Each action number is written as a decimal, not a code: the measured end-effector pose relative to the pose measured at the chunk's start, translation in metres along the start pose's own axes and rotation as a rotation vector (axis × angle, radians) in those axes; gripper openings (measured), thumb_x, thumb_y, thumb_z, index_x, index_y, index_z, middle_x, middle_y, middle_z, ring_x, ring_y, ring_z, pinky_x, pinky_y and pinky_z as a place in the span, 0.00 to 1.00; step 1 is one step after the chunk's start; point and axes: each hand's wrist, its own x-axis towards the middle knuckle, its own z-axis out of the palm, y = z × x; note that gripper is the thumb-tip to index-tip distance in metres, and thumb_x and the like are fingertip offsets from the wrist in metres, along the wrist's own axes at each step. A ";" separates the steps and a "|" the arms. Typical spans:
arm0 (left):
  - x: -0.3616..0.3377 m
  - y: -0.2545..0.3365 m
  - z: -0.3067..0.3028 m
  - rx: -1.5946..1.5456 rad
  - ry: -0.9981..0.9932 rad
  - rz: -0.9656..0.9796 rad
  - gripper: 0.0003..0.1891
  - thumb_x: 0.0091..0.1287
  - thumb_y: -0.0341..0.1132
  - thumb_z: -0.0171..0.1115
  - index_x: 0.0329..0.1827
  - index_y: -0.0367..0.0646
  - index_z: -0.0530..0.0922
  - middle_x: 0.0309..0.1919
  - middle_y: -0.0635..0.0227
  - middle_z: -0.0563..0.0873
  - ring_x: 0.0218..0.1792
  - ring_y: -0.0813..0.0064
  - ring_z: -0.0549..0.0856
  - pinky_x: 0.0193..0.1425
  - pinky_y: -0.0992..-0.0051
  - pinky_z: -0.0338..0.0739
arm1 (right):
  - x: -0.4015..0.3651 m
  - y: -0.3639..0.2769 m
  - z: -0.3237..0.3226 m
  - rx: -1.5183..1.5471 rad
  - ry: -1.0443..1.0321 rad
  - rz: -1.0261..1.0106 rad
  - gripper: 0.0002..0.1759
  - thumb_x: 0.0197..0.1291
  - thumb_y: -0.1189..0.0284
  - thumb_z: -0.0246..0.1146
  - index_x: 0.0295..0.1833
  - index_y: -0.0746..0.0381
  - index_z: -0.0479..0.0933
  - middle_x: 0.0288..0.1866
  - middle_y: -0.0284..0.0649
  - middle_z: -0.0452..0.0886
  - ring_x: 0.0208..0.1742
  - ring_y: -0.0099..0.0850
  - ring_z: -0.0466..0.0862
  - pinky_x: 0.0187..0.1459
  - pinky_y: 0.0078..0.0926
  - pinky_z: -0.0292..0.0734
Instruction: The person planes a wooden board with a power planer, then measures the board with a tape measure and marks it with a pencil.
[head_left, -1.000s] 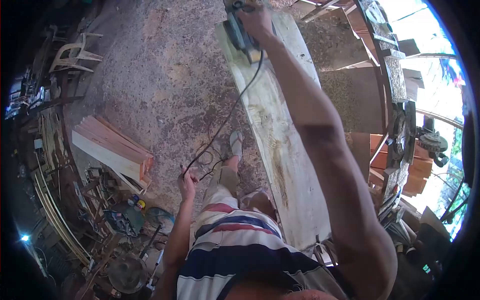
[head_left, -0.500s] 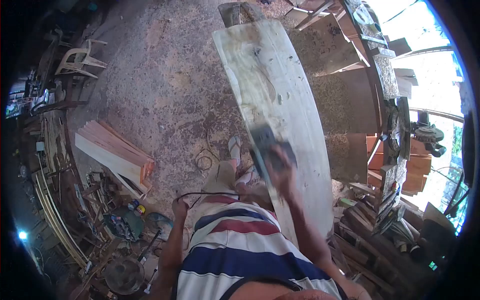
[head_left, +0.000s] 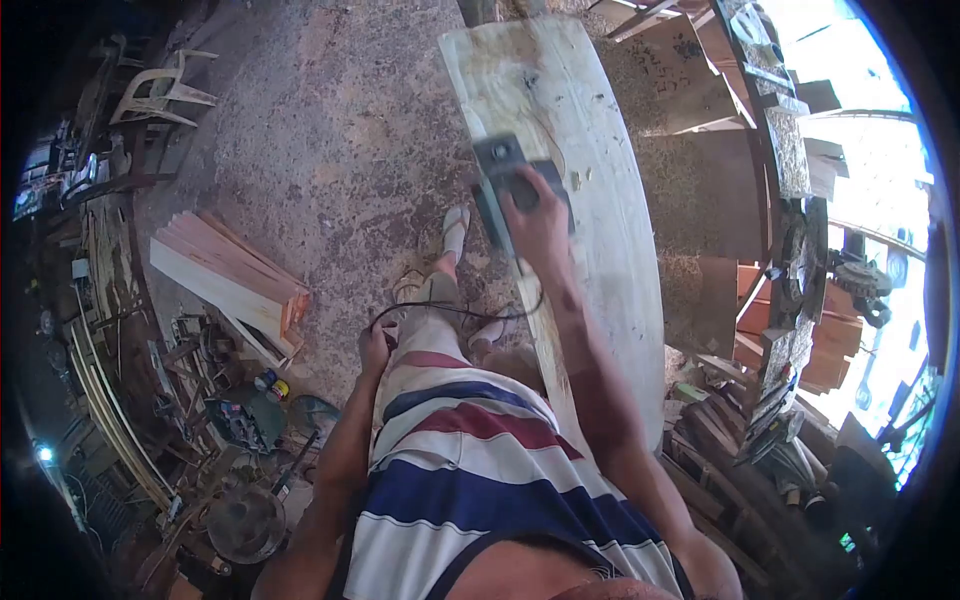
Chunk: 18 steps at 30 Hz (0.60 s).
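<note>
Sander (head_left: 497, 165), or what looks like one, sits on the pale slab (head_left: 612, 265), over by its left edge. R hand (head_left: 538, 222) has it: fingers wrapped round the top grip, arm reaching fwd. Hand & tool are a bit blurred, can't tell if the motor's on. L hand (head_left: 376, 345) is down by my L leg (head_left: 425, 338), fingers closed on the cord (head_left: 462, 308), which runs across in a slack curve toward the tool.

Risks, as I judge 'em: tool's left side seems to stick out past the slab's edge, so too much weight that side could tip it & gouge or round off the wood. Cord's the other worry. If L hand let go or fed out too much, slack could drop onto the slab & get under the tool; too little & it could tug the tool off line. Only R hand's on the grip, so a catch on a rough spot might twist it loose. Sandalled foot (head_left: 456, 230) is on the floor (head_left: 360, 130) nr that edge, w/ little cover if smth heavy came off.
</note>
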 end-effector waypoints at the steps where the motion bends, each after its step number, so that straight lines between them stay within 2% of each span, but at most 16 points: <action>1: 0.002 0.010 -0.003 -0.052 0.028 0.022 0.28 0.82 0.50 0.45 0.45 0.36 0.89 0.18 0.63 0.84 0.21 0.70 0.83 0.30 0.68 0.76 | 0.029 -0.008 0.012 -0.015 0.013 -0.053 0.24 0.63 0.67 0.72 0.64 0.63 0.82 0.52 0.55 0.90 0.55 0.45 0.91 0.59 0.36 0.83; 2: 0.005 0.017 -0.007 -0.104 0.057 0.045 0.28 0.82 0.50 0.45 0.45 0.36 0.89 0.18 0.64 0.84 0.21 0.71 0.83 0.29 0.69 0.76 | 0.057 -0.012 0.023 -0.045 0.009 -0.051 0.25 0.62 0.65 0.72 0.63 0.62 0.82 0.50 0.55 0.90 0.54 0.48 0.91 0.56 0.39 0.84; 3: 0.029 -0.006 -0.013 -0.287 0.006 0.001 0.28 0.82 0.50 0.46 0.47 0.36 0.89 0.20 0.67 0.84 0.20 0.74 0.82 0.26 0.71 0.74 | 0.089 -0.019 0.035 -0.070 0.009 -0.059 0.25 0.62 0.63 0.72 0.63 0.60 0.83 0.48 0.56 0.90 0.53 0.52 0.90 0.54 0.42 0.85; 6: 0.036 0.010 -0.026 -0.236 0.056 0.028 0.35 0.83 0.62 0.44 0.51 0.37 0.87 0.18 0.73 0.78 0.17 0.80 0.76 0.22 0.77 0.69 | 0.168 -0.045 0.063 -0.064 0.007 -0.123 0.26 0.60 0.62 0.70 0.62 0.63 0.84 0.52 0.57 0.89 0.54 0.49 0.90 0.57 0.38 0.83; 9: 0.035 0.034 -0.036 -0.206 0.097 0.036 0.28 0.82 0.51 0.45 0.49 0.38 0.88 0.19 0.72 0.79 0.19 0.79 0.79 0.23 0.75 0.70 | 0.230 -0.069 0.083 -0.083 0.002 -0.141 0.28 0.58 0.60 0.70 0.61 0.63 0.84 0.53 0.57 0.89 0.55 0.50 0.90 0.58 0.39 0.83; 11: 0.041 0.036 -0.038 -0.248 0.094 -0.017 0.28 0.83 0.51 0.44 0.49 0.38 0.88 0.19 0.73 0.77 0.19 0.80 0.79 0.23 0.76 0.69 | 0.271 -0.066 0.102 -0.049 0.062 -0.261 0.28 0.58 0.58 0.70 0.59 0.63 0.86 0.54 0.55 0.89 0.57 0.49 0.89 0.60 0.39 0.82; 13: 0.040 0.036 -0.039 -0.209 0.072 -0.028 0.29 0.83 0.52 0.43 0.49 0.38 0.88 0.18 0.73 0.77 0.19 0.80 0.79 0.23 0.76 0.69 | 0.294 -0.090 0.107 -0.039 0.036 -0.213 0.26 0.58 0.58 0.70 0.58 0.63 0.86 0.54 0.53 0.90 0.57 0.50 0.89 0.61 0.39 0.82; 17: 0.035 0.045 -0.042 -0.044 0.027 0.016 0.30 0.83 0.53 0.43 0.49 0.39 0.88 0.19 0.68 0.81 0.19 0.77 0.80 0.25 0.72 0.70 | 0.310 -0.075 0.111 -0.028 0.059 -0.248 0.25 0.60 0.54 0.70 0.55 0.60 0.88 0.46 0.55 0.91 0.52 0.54 0.90 0.55 0.44 0.85; 18: 0.034 0.046 -0.042 -0.022 0.022 0.021 0.30 0.83 0.53 0.42 0.49 0.39 0.88 0.19 0.67 0.82 0.19 0.77 0.80 0.25 0.71 0.71 | 0.296 -0.065 0.101 -0.064 0.019 -0.248 0.25 0.61 0.56 0.69 0.56 0.61 0.87 0.48 0.54 0.90 0.53 0.52 0.89 0.57 0.43 0.83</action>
